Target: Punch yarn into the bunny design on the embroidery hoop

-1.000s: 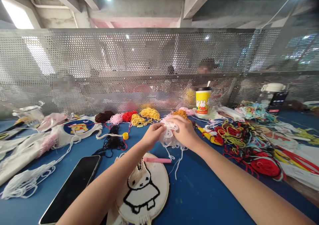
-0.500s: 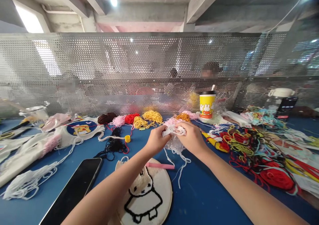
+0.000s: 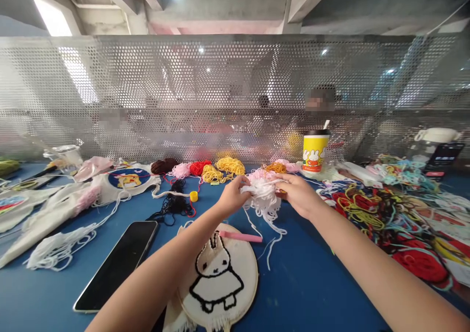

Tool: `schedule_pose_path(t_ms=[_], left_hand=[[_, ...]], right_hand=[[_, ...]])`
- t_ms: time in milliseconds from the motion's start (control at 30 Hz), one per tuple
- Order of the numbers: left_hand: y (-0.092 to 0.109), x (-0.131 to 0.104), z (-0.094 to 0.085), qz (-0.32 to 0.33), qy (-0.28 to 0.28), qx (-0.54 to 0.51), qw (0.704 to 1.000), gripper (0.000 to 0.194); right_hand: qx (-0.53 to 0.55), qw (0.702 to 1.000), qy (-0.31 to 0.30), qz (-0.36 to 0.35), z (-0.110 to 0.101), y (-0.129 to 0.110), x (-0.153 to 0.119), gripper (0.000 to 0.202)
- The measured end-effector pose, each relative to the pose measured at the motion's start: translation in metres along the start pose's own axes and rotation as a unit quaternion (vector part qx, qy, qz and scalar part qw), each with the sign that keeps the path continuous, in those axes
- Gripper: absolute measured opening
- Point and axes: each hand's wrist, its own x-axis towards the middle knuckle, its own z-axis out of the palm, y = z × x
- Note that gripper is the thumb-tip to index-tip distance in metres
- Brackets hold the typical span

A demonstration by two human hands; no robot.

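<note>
Between my two hands hangs a loose bundle of white yarn [image 3: 265, 195], with strands trailing down to the table. My left hand [image 3: 235, 195] pinches its left side, and my right hand [image 3: 298, 193] grips its right side, fingertips partly hidden by the strands. Below lies a round embroidery hoop [image 3: 238, 268] with a black-outlined rabbit on pale cloth, partly covered by my left forearm. A pink punch needle pen [image 3: 242, 236] rests across the top of the hoop, apart from both hands.
A black phone [image 3: 117, 263] lies left of the hoop. Yellow yarn [image 3: 229, 166] and black yarn [image 3: 174, 200] sit farther back. A yellow cup [image 3: 315, 152] with a straw stands before the perforated metal screen [image 3: 220, 87]. Tangled coloured yarn [image 3: 370, 204] spreads at right.
My hands have moved apart, and the white yarn is spread wider between them. The view has shifted slightly, so the table's things appear moved.
</note>
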Motion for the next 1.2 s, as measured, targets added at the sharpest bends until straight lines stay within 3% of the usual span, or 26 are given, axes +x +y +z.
schedule_pose_path(t_ms=[200,500,667,800,933,1067,1200], left_hand=[[-0.015,0.006,-0.003,-0.023,0.011,-0.05,0.998,0.021],[-0.023,0.007,-0.015,-0.038,-0.013,-0.055,0.998,0.025],[-0.007,0.003,-0.02,0.016,-0.05,-0.01,0.999,0.023],[0.02,-0.003,-0.021,0.091,-0.044,0.018,0.995,0.043],[0.039,-0.008,-0.013,0.127,-0.053,0.028,0.99,0.024],[0.039,-0.011,-0.003,0.135,-0.042,0.035,0.989,0.032],[0.033,-0.012,0.004,0.156,-0.005,0.057,0.986,0.046]], right_hand=[[0.095,0.994,-0.032,0.044,-0.005,0.0,0.0,0.01],[0.184,0.983,0.0,-0.006,-0.007,0.0,0.005,0.021],[0.188,0.982,-0.002,0.007,-0.004,-0.004,0.001,0.02],[0.174,0.985,-0.011,0.012,-0.002,-0.01,-0.003,0.012],[0.166,0.986,-0.032,0.011,0.002,-0.012,-0.006,0.013],[0.18,0.982,-0.048,0.016,0.005,-0.01,-0.007,0.013],[0.199,0.976,-0.089,0.017,0.004,-0.012,-0.007,0.029]])
